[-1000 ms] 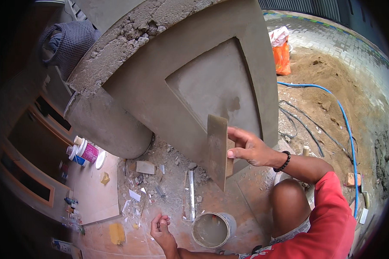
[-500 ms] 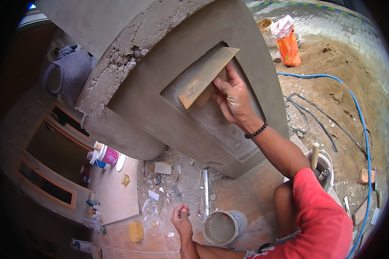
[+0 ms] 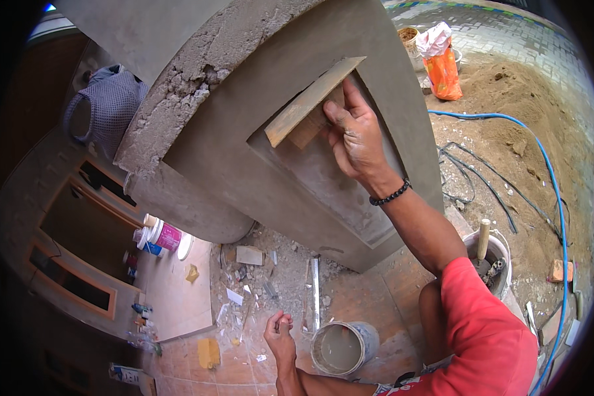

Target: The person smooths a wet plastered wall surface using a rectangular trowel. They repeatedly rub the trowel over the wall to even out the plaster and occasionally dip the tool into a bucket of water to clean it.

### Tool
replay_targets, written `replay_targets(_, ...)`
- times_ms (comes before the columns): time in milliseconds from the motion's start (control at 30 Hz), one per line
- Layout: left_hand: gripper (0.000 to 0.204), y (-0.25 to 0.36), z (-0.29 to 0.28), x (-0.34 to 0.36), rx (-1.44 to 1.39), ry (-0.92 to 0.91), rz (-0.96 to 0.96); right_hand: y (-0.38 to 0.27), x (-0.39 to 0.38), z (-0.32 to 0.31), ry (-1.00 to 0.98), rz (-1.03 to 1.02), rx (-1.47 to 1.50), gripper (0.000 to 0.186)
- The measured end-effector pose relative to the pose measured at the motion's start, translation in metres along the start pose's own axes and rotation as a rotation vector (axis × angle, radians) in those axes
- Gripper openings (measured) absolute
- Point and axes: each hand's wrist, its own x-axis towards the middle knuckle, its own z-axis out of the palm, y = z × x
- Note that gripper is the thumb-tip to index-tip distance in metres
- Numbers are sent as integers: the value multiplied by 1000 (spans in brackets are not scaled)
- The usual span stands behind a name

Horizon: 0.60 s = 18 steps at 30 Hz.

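Note:
My right hand [image 3: 358,135] grips a wooden plastering float [image 3: 313,100] by the block handle on its back, with index finger and thumb near the board's lower side. The board stands tilted at the upper end of a recessed panel [image 3: 340,191] in a grey plastered pillar [image 3: 237,148]; whether its far edge touches the plaster I cannot tell. Low in the middle, my left hand [image 3: 280,332] hangs with its fingers curled and nothing visible in them. It is nearest a round bucket [image 3: 369,343] of grey liquid.
A bucket [image 3: 506,264] with a wooden-handled tool stands at my right. Beyond it lie a blue hose [image 3: 541,148], dark cables [image 3: 485,188] and a sand heap [image 3: 508,89]. A yellow sponge [image 3: 208,354], a metal strip [image 3: 315,294] and rubble [image 3: 249,255] lie on the tiled floor.
My right hand has shifted slightly upward with the float, whose board now appears narrower and shows more of its handle. My left hand has barely moved.

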Motion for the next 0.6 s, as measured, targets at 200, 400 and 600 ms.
replay_targets(200, 24, 0, 5, 2, 11, -17, -9, 15, -10, 15, 29, 58, 11, 68)
replay_targets(400, 24, 4, 14, 4, 24, -43, -20, 15, -18, 13, 10, 121, -49, 71)
replay_targets(600, 26, 3, 14, 5, 22, -51, -11, -4, -21, -4, -38, 175, -133, 70)
